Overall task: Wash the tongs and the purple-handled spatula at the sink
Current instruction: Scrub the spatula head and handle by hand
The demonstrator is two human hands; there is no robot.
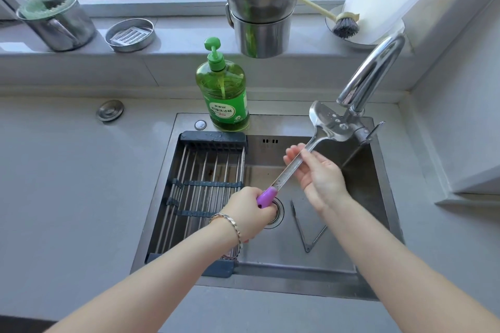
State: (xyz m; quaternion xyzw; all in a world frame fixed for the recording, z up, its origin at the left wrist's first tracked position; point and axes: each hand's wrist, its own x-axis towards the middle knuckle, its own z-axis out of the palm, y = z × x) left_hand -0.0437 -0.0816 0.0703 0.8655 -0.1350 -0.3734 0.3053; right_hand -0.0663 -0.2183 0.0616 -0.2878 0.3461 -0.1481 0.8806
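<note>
While tongs (299,226) lie in the sink (270,282) | we hold the spatula (285,173) above it, blade up-right by the tap (370,73) | left hand (251,213) wraps handle | right hand (319,176) pinches shaft

Green soap bottle (222,89) label, perhaps "柠檬洗洁精"

A grey surface (67,184) fills the frame, with a steel sink (365,186) sunk in its middle. A round metal cap (109,110) lies on it at centre left. A green dish-soap bottle (224,94) stands on the sink's back rim, and tongs (299,224) lie on the sink floor.
</note>
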